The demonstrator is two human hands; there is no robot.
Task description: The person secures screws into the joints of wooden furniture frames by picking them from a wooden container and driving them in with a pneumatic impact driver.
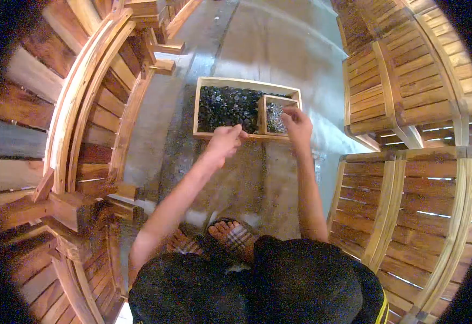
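A shallow wooden box [249,83] rests on the floor, holding many small dark pieces [230,106]. Inside its right part is a smaller wooden box [263,114] with small silvery pieces [275,116]. My left hand [227,140] is at the near edge of the large box, fingers pressed together; what they hold, if anything, is too small to name. Over the right side of the small box, my right hand [297,124] has its thumb and fingertips pinched together, and anything between them is too small to make out.
Slatted wooden furniture [85,92] stands close on the left, with legs jutting toward the floor. More slatted wooden pieces [403,205] line the right side. My sandalled feet [228,231] are on the floor [236,183] below the hands.
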